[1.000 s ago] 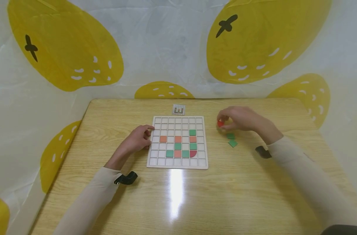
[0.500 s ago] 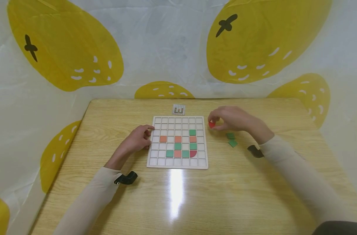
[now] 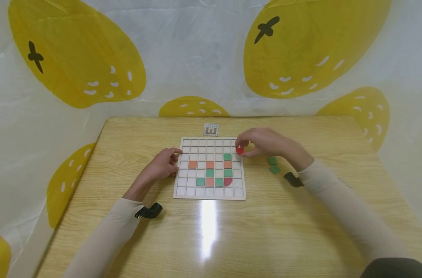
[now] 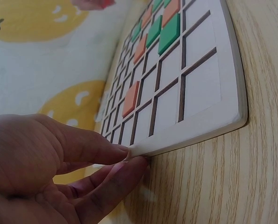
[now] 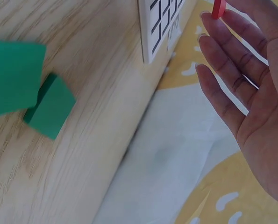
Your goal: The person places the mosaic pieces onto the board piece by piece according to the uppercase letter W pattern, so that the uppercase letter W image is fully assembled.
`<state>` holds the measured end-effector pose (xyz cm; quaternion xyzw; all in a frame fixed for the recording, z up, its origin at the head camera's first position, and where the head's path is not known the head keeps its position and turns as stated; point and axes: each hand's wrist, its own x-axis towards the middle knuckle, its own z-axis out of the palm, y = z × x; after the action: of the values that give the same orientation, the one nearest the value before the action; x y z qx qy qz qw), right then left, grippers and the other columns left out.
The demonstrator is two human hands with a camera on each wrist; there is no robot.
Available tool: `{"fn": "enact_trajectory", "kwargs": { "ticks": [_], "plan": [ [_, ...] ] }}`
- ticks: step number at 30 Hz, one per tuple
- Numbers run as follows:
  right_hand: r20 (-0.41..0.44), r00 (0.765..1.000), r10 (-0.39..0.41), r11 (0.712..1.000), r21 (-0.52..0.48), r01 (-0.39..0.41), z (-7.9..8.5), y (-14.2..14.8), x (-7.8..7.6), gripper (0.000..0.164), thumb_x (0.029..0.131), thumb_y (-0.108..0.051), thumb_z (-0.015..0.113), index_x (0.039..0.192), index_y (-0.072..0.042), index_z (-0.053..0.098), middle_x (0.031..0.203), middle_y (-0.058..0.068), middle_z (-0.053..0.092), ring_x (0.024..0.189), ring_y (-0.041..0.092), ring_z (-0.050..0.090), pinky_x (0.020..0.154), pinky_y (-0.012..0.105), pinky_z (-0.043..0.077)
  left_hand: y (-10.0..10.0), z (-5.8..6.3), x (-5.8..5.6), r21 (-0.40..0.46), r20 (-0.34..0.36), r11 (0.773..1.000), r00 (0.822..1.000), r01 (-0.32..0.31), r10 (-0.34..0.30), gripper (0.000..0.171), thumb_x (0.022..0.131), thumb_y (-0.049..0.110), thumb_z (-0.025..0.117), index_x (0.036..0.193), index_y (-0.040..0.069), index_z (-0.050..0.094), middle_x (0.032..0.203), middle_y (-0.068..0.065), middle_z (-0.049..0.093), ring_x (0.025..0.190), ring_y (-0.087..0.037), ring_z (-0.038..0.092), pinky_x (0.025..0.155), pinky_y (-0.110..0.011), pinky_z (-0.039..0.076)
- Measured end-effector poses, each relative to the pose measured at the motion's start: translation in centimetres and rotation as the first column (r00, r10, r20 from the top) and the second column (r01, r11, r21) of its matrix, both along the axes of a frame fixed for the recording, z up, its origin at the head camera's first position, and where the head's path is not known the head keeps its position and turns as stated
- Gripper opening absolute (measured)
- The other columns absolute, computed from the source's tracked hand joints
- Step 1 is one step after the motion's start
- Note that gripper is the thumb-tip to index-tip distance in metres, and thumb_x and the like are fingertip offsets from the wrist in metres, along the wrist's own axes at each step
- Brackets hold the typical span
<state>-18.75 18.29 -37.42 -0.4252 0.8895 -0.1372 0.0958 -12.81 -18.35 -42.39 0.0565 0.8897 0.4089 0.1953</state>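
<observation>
My right hand [image 3: 263,142] pinches a small red tile with a curved edge [image 3: 239,151] between thumb and fingertips, above the right border of a white square grid board [image 3: 191,192]. In the right wrist view the red tile [image 5: 218,8] shows at the fingertips, with the other fingers [image 5: 232,84] extended. My left hand [image 3: 161,164] touches the board's left edge with index finger and thumb. Fingertips [image 4: 136,165] rest against that edge in the left wrist view. Green tiles [image 3: 227,156], orange tiles [image 3: 192,165] and a red quarter-round tile [image 3: 228,182] sit in the board's cells.
Two loose green tiles [image 3: 273,160] lie on the wooden table [image 3: 144,247] right of the board, partly behind the right forearm. A small printed card [image 3: 211,129] with a grid pattern lies beyond the board. A lemon-print cloth [image 3: 197,58] hangs behind the table.
My right hand has moved left with the red tile, from beside the loose green tiles to over the board's right border. The left hand stays at the board's edge.
</observation>
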Motion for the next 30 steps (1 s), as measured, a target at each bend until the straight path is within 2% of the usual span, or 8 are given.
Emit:
{"fn": "enact_trajectory", "kwargs": {
  "ticks": [7,20,30],
  "plan": [
    [0.032,0.999,0.014,1.0,-0.014,-0.014,-0.1,-1.3,0.0,0.027,0.086,-0.029,0.082,0.11,-0.02,0.074,0.1,-0.009,0.07,0.096,0.02,0.067,0.085,0.037,0.053,0.0,0.1,-0.1,0.006,0.001,1.0,1.0,0.0,0.0,0.06,0.09,-0.01,0.062,0.146,0.001,0.048,0.12,-0.02,0.051,0.1,-0.029,0.051,0.068,-0.031,0.055],
    [0.018,0.997,0.08,0.997,-0.007,-0.079,-0.3,-3.5,0.3,0.027,0.087,-0.033,0.08,0.109,-0.02,0.073,0.097,-0.009,0.069,0.094,0.016,0.064,0.082,0.036,0.052,0.1,0.3,-0.2,0.011,0.01,1.0,1.0,-0.001,0.001,0.06,0.089,-0.011,0.062,0.146,0.0,0.047,0.12,-0.021,0.051,0.101,-0.03,0.05,0.068,-0.031,0.055],
    [0.053,0.992,0.115,0.993,-0.005,-0.115,-0.4,-5.2,0.4,0.03,0.086,-0.035,0.081,0.111,-0.022,0.071,0.099,-0.003,0.069,0.096,0.02,0.064,0.079,0.036,0.05,0.1,0.4,-0.3,0.016,0.01,1.0,1.0,0.004,-0.004,0.06,0.089,-0.011,0.061,0.146,0.0,0.048,0.121,-0.022,0.051,0.102,-0.03,0.05,0.069,-0.031,0.055]
  ]
}}
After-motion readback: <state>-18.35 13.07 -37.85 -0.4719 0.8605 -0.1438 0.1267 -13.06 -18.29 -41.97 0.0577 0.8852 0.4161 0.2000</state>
